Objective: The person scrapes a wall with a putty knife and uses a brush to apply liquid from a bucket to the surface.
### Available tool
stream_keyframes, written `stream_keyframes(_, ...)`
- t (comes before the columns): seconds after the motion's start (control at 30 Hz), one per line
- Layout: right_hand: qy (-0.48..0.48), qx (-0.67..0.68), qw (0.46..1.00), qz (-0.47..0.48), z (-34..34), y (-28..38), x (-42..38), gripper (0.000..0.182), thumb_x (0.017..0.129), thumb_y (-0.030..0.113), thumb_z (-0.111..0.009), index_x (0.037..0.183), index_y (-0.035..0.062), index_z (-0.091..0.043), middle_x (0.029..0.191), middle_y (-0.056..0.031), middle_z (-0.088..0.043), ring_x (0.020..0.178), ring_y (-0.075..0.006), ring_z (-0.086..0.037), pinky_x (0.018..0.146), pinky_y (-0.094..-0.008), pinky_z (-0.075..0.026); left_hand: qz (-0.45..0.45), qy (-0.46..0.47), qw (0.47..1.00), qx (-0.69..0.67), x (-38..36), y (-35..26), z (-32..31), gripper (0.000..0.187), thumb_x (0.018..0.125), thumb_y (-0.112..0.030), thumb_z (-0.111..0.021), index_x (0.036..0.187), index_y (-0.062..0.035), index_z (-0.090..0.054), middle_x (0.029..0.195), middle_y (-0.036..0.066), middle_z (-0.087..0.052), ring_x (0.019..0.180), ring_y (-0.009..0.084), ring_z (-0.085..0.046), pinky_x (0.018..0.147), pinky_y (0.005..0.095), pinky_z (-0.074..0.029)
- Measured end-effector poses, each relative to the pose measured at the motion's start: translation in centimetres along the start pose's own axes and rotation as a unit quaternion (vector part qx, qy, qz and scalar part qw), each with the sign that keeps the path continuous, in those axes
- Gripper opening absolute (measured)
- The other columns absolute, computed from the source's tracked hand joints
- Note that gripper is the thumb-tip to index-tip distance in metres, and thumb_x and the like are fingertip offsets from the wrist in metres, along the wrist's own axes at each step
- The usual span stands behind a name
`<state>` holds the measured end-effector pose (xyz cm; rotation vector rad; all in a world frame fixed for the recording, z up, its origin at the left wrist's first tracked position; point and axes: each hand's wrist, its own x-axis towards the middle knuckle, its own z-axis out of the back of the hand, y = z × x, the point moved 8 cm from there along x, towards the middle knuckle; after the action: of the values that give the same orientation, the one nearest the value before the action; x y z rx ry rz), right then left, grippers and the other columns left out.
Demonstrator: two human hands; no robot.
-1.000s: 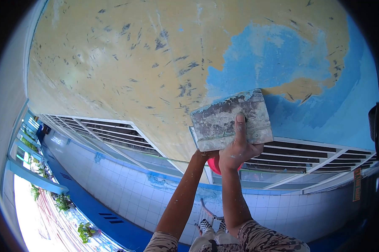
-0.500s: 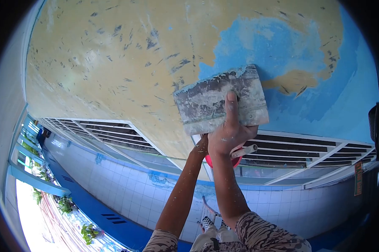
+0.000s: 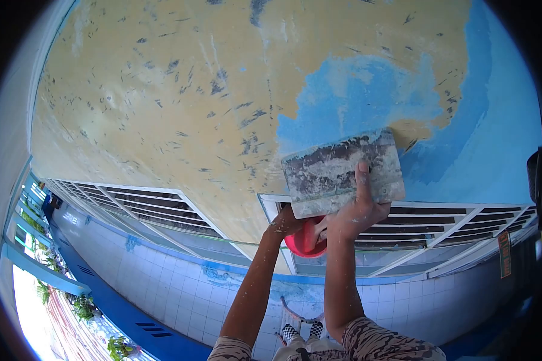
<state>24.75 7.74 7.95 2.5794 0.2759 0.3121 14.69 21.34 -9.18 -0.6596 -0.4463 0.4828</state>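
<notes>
My right hand [image 3: 356,218] grips a wide plastering trowel [image 3: 337,174], thumb stretched along its putty-smeared blade. The blade's far edge lies over the lower part of a bright blue patch [image 3: 355,90] on the wall. Just below the blade, my left hand [image 3: 287,222] is closed at the side of a red bowl [image 3: 302,245], its fingertips hidden behind the trowel. Whitish material shows inside the bowl. Dried specks dot both forearms.
Around the patch, the wall [image 3: 162,108] is tan with dark scrapes, turning blue at right. Slatted windows [image 3: 156,207] run below it on both sides. Beneath my feet is a small stand [image 3: 292,313] above the tiled floor [image 3: 186,280]. Potted plants [image 3: 84,307] line the left.
The trowel has shifted right and downward in view, lower against the blue patch. More of the red bowl shows beside my left hand. The whole view has tilted slightly.
</notes>
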Motion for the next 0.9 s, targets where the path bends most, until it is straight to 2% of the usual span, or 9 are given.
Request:
stream_keyframes(0.1, -0.004, -0.015, 1.000, 0.019, 0.2, 0.8, 0.7, 0.041, 0.077, -0.001, -0.077, 0.114, -0.0045, -0.059, 0.107, -0.0123, -0.064, 0.090, -0.0176, -0.065, 0.078, -0.0323, -0.058, 0.090, 0.021, 0.987, -0.135, -0.3, -1.5, 0.9, 0.040, 0.090, -0.015, -0.060, 0.130, -0.0080, -0.058, 0.132, 0.017, -0.060, 0.125, 0.0323, -0.054, 0.104, 0.0399, -0.043)
stream_keyframes(0.13, -0.003, -0.016, 0.999, 0.028, 0.2, 1.1, 0.7, 0.042, 0.077, -0.001, -0.078, 0.114, -0.0045, -0.059, 0.107, -0.0121, -0.064, 0.090, -0.0173, -0.065, 0.078, -0.0320, -0.058, 0.040, 0.001, 0.992, -0.116, 0.2, -0.1, 0.2, 0.035, 0.091, -0.019, -0.064, 0.125, -0.0110, -0.062, 0.127, 0.012, -0.064, 0.122, 0.0284, -0.057, 0.103, 0.0381, -0.044)
stream_keyframes(0.27, 0.014, -0.031, 0.999, -0.005, 0.9, 1.8, 1.0, 0.044, 0.076, -0.002, -0.078, 0.115, -0.0042, -0.058, 0.107, -0.0118, -0.064, 0.091, -0.0171, -0.065, 0.079, -0.0314, -0.057, -0.005, 0.011, 1.000, 0.011, 0.0, -0.1, 0.1, 0.037, 0.090, -0.018, -0.065, 0.125, -0.0085, -0.062, 0.127, 0.014, -0.064, 0.122, 0.0287, -0.057, 0.101, 0.0389, -0.045)
stream_keyframes(0.33, 0.026, -0.031, 0.999, 0.021, -0.2, 2.2, 2.1, 0.043, 0.076, -0.002, -0.078, 0.115, -0.0040, -0.059, 0.107, -0.0118, -0.064, 0.091, -0.0172, -0.065, 0.079, -0.0316, -0.057, 0.000, -0.044, 0.997, -0.057, 0.2, 0.6, 0.2, 0.039, 0.087, -0.015, -0.066, 0.125, -0.0073, -0.061, 0.127, 0.016, -0.063, 0.121, 0.0319, -0.057, 0.101, 0.0403, -0.045)
stream_keyframes(0.5, 0.032, -0.058, 0.997, 0.034, 0.7, 2.4, 2.5, 0.041, 0.076, -0.002, -0.078, 0.113, -0.0032, -0.060, 0.108, -0.0116, -0.064, 0.092, -0.0176, -0.065, 0.081, -0.0317, -0.057, 0.057, 0.043, 0.996, -0.048, 0.0, 1.4, -0.8, 0.044, 0.084, -0.012, -0.066, 0.128, -0.0073, -0.059, 0.129, 0.018, -0.061, 0.122, 0.0346, -0.056, 0.101, 0.0410, -0.045)
stream_keyframes(0.57, 0.040, -0.032, 0.998, 0.021, 0.4, 2.9, 2.2, 0.041, 0.076, -0.001, -0.079, 0.113, -0.0033, -0.060, 0.108, -0.0116, -0.065, 0.093, -0.0175, -0.065, 0.082, -0.0317, -0.056, 0.029, 0.003, 1.000, -0.011, 0.1, 0.8, 0.0, 0.045, 0.082, -0.011, -0.067, 0.126, -0.0081, -0.061, 0.127, 0.018, -0.062, 0.121, 0.0351, -0.057, 0.100, 0.0411, -0.046)
stream_keyframes(0.6, 0.047, -0.009, 0.999, 0.004, -0.2, 3.0, 2.2, 0.041, 0.076, -0.001, -0.079, 0.112, -0.0035, -0.060, 0.108, -0.0116, -0.065, 0.094, -0.0175, -0.064, 0.084, -0.0317, -0.056, -0.089, -0.065, 0.988, 0.104, -0.1, -0.8, 0.8, 0.046, 0.080, -0.011, -0.068, 0.125, -0.0082, -0.061, 0.126, 0.018, -0.063, 0.119, 0.0358, -0.058, 0.098, 0.0418, -0.047)
stream_keyframes(0.73, 0.038, -0.030, 0.997, 0.062, -2.6, 3.7, 3.1, 0.042, 0.076, -0.001, -0.079, 0.113, -0.0049, -0.060, 0.107, -0.0124, -0.066, 0.093, -0.0177, -0.065, 0.083, -0.0314, -0.055, 0.035, 0.062, 0.996, 0.056, 0.0, 1.5, -0.6, 0.050, 0.080, -0.010, -0.068, 0.129, -0.0094, -0.059, 0.130, 0.019, -0.059, 0.122, 0.0375, -0.055, 0.100, 0.0444, -0.046)
stream_keyframes(0.9, 0.060, 0.001, 0.998, 0.002, -1.5, 3.3, 2.8, 0.040, 0.076, 0.000, -0.078, 0.112, -0.0047, -0.060, 0.108, -0.0124, -0.065, 0.096, -0.0170, -0.064, 0.086, -0.0320, -0.052, -0.014, -0.029, 0.998, 0.058, 0.6, 1.2, 0.3, 0.047, 0.081, -0.010, -0.067, 0.127, -0.0120, -0.061, 0.132, 0.017, -0.058, 0.123, 0.0368, -0.055, 0.102, 0.0433, -0.045)
